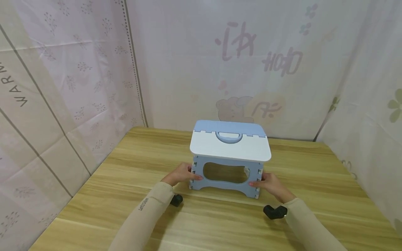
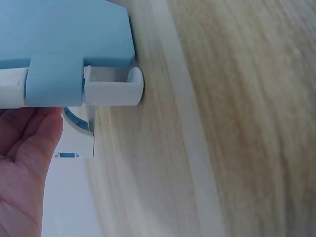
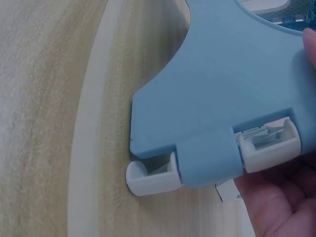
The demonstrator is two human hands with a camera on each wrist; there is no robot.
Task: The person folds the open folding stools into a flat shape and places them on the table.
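I see the folding stool (image 1: 230, 150) upright on the wooden table (image 1: 141, 153), the left hand (image 1: 181, 173) and right hand (image 1: 274, 185) pinching its side edges. Only my head view shows the seat handle (image 1: 229, 138); wrist views reveal hollow white hinges (image 3: 155, 182).

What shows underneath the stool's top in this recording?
Below the stool's top is a blue front panel. Its opening shows wooden tabletop and, towards the right end, a whitish part too small to identify. The panel hides the rest behind it.
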